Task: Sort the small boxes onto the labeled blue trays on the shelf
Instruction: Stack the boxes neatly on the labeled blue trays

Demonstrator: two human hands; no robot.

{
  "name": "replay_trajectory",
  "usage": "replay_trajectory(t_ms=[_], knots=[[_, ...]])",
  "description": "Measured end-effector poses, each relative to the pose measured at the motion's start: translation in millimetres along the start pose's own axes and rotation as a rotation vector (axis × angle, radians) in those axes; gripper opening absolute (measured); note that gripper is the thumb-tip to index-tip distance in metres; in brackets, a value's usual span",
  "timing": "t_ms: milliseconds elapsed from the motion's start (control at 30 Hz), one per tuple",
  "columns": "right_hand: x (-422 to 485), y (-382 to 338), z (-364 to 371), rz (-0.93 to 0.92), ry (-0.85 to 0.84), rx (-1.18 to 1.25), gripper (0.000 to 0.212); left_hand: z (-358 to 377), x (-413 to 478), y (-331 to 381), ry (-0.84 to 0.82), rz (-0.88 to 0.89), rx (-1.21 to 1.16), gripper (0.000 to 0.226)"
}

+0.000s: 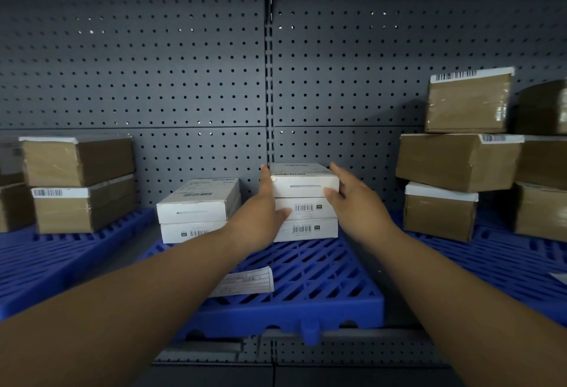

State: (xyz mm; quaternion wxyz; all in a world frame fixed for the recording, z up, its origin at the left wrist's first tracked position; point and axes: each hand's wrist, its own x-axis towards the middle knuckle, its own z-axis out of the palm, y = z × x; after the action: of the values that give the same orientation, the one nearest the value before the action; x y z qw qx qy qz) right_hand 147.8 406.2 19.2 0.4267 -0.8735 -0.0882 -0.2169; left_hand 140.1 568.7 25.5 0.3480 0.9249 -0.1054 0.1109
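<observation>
On the middle blue tray [310,282], toward its back, three small white boxes are stacked. The top white box [305,182] sits between my two hands. My left hand [264,213] lies flat against its left side with the fingers straight and the thumb across the box below. My right hand [356,202] touches its right side, fingers extended along the side and the thumb on the front corner. To the left is a second stack of two white boxes [198,204]. A paper label [247,284] lies on the tray's front part.
Brown taped boxes [78,161] are stacked on the left blue tray [46,259]. More brown boxes [458,161] are piled on the right blue tray [506,259]. A grey pegboard wall [184,80] closes the back of the shelf.
</observation>
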Motion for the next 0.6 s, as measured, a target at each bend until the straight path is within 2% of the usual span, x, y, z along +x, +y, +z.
replay_trajectory(t_ms=[467, 600], knots=[[-0.1, 0.1, -0.9, 0.016, -0.021, -0.014, 0.055, -1.9, -0.1, -3.4, -0.04, 0.015, 0.042, 0.083], [-6.1, -3.1, -3.6, 0.012, -0.069, -0.072, 0.071, 0.2, 1.2, -4.8, -0.031, 0.018, 0.059, 0.088]])
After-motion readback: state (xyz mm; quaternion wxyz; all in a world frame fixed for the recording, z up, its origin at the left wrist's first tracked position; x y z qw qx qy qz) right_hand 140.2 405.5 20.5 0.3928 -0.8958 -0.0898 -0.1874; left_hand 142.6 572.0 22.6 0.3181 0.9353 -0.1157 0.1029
